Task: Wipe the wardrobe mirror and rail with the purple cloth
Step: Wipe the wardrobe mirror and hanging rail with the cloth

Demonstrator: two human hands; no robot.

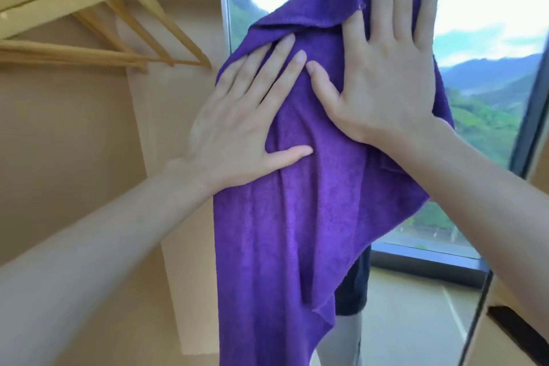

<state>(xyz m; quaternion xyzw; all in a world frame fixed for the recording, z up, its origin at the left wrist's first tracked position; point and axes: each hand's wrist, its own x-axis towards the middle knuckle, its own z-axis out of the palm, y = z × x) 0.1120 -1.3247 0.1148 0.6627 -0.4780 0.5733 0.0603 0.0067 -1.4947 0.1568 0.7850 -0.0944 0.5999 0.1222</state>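
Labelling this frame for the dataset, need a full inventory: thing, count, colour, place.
purple cloth: 1, purple, spread flat against the mirror, lower end hanging loose
mirror: 1, reflects sky, green hills and a window frame, right half of view
hangers: at least 3, pale wood, hanging upper left inside the wardrobe
wardrobe panel: 1, beige, left of the mirror
left hand: 1, fingers straight, pressing the cloth's left middle
right hand: 1, fingers straight, pressing the cloth's upper right
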